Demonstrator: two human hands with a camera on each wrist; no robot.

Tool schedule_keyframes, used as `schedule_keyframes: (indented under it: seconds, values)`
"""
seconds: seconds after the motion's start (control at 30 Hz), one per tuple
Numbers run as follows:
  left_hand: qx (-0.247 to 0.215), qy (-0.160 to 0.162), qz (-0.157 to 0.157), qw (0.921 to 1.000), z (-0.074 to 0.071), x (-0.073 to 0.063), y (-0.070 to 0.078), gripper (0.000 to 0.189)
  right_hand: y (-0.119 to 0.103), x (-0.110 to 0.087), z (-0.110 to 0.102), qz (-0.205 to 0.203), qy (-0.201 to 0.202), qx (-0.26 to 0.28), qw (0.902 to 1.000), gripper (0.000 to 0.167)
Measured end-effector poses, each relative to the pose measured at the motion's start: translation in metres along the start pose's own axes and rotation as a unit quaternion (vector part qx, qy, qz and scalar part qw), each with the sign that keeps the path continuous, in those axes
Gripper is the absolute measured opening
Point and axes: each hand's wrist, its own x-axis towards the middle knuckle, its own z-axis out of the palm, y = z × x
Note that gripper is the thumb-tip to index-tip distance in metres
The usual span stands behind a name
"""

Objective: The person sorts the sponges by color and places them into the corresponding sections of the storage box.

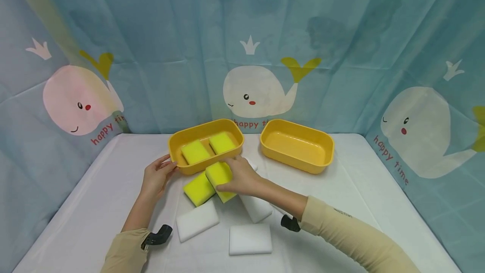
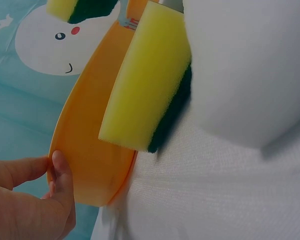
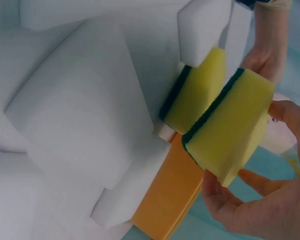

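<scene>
Gripping a rectangular yellow foam sponge with dark green backing (image 3: 230, 130) in the right hand (image 1: 244, 176), raised at the near side of the left oblong yellow plastic tray (image 1: 191, 169); pinching that tray's left end with the left hand (image 1: 156, 178). Best to squeeze the foam lightly, brace the rim, clear the lower yellow-and-green foam sponge (image 1: 198, 189) on the white tabletop (image 1: 113, 180).

Holding 2 forearms (image 1: 282, 197) angled forward and inward. Pinching with the left hand (image 1: 156, 177); gripping with the right hand (image 1: 242, 175), with thumb (image 1: 225, 187) spread from fingers (image 1: 229, 162).
</scene>
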Motion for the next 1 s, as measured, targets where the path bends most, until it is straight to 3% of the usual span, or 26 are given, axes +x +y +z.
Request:
schedule_keyframes:
  seconds: [1.0]
  values:
    - [-0.002,-0.001,-0.001,1.0000,0.000,0.000,0.000,0.065,0.002,0.025,-0.006,-0.001,0.023,-0.012,0.9997,0.072]
